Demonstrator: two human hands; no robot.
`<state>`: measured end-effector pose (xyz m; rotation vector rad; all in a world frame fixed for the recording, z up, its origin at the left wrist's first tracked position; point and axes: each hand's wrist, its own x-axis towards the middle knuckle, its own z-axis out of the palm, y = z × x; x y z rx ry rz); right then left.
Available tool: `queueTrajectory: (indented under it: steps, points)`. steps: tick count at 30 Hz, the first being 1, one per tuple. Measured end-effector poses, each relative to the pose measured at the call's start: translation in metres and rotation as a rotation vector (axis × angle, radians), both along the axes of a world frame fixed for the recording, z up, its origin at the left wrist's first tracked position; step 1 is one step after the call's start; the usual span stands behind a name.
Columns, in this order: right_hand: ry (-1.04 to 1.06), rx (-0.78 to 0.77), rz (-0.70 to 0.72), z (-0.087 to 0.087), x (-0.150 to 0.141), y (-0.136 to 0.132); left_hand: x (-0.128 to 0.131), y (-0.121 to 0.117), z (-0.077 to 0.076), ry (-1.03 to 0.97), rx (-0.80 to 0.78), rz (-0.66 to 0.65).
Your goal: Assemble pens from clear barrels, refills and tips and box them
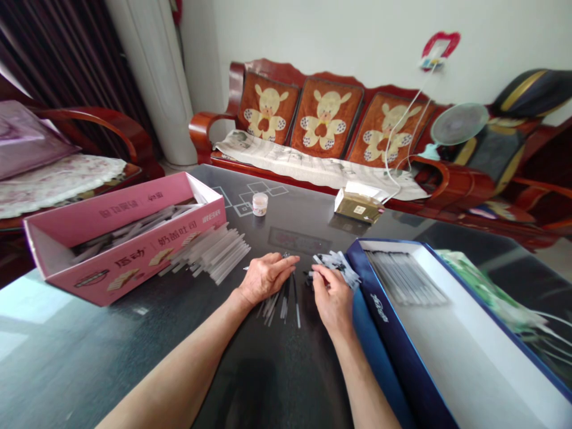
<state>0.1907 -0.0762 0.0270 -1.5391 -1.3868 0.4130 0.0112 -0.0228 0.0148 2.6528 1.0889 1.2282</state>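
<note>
Easy to scatter, by a careless sweep of the left hand [268, 277], the sticks [285, 304] fanned on the table [268, 381] beneath and nearside of its bunched fingers, or to strew, with the right hand [331, 298], the pieces [337, 262] at its curled fingertips, with any grip in either impossible to tell.

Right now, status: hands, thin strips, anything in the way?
Left hand over thin dark-ended strips, grip unclear. Right hand at black-and-white pile, grip unclear. Strips fanned on dark tabletop. Blue box close beside right forearm.
</note>
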Motion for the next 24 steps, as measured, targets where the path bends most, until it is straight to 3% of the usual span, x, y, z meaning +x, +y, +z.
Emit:
queueTrajectory:
  steps: [5, 13, 16, 20, 24]
  points:
    - [-0.445, -0.067, 0.027, -0.003, 0.007, -0.004, 0.000, 0.000, 0.000, 0.009, -0.008, 0.013]
    - [-0.716, -0.103, 0.021, -0.009, -0.001, -0.005, 0.000, 0.003, -0.004, 0.001, -0.060, 0.017]
    - [-0.636, -0.033, 0.023, -0.006, -0.002, -0.004, 0.000, 0.004, -0.004, -0.008, -0.064, 0.001]
    - [-0.272, 0.124, 0.036, -0.004, -0.007, -0.001, 0.000, 0.004, -0.003, 0.006, -0.066, -0.015]
    - [0.028, 0.103, 0.074, -0.007, -0.012, 0.001, 0.001, 0.002, -0.001, 0.040, -0.044, -0.058]
